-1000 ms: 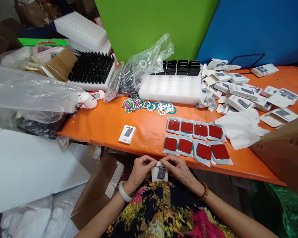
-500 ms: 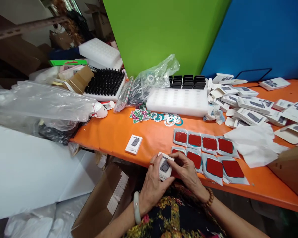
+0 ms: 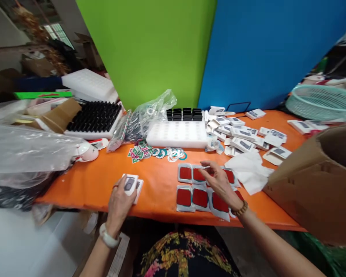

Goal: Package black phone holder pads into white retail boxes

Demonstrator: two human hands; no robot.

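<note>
My left hand (image 3: 120, 202) grips a small white printed box (image 3: 130, 184) by its sides, above a second white box (image 3: 138, 189) on the orange table (image 3: 158, 179). That second box is partly covered by the first. My right hand (image 3: 217, 181) hovers over two rows of red square pads (image 3: 183, 197) on silvery wrappers, fingers apart and bent, with nothing visible in them. Some of the pads are hidden behind the hand and wrist.
White boxes (image 3: 242, 132) lie heaped at the back right, beside crumpled white paper (image 3: 249, 169). A large cardboard box (image 3: 314, 192) stands on the right. White foam trays (image 3: 177, 134), ring stickers (image 3: 173, 154) and plastic bags (image 3: 31, 146) occupy the back and left.
Both hands held the white box together; now they are apart. My left hand has carried it left to the second box, while my right hand has moved over the red pads. The view has swung right.
</note>
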